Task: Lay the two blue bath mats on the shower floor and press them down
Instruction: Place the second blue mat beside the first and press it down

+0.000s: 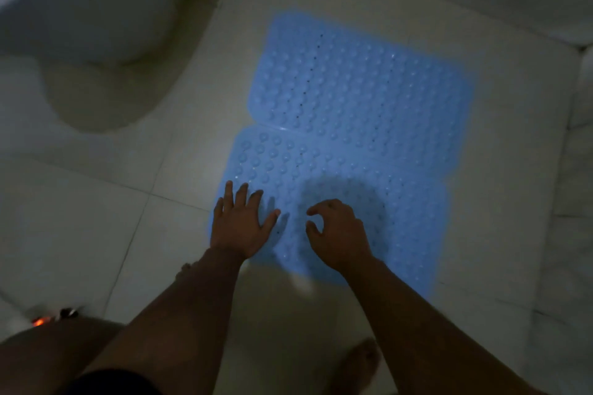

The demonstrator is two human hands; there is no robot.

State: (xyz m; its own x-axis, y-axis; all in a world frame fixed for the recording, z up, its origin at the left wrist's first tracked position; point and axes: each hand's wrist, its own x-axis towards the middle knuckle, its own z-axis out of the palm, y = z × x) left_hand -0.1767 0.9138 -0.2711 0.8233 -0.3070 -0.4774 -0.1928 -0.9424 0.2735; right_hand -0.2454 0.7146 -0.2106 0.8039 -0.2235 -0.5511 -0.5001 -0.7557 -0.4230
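Blue bubbled plastic covers the pale tiled floor (96, 218) ahead of you: the far blue bath mat (359, 80) lies flat, and the near blue bath mat (401, 202) lies flat just this side of it, their edges meeting in a seam across the middle. Your left hand (239, 228) rests palm down on the near mat's left corner, fingers straight and spread, its grip slack and holding nothing. Your right hand (337, 234) sits just beside it above the same mat, fingers curled with nothing in them; whether the fingertips touch the mat is unclear. A white toilet base (106, 42) stands to the left, well apart from the mats. Your bare foot (359, 362) shows at the bottom edge.
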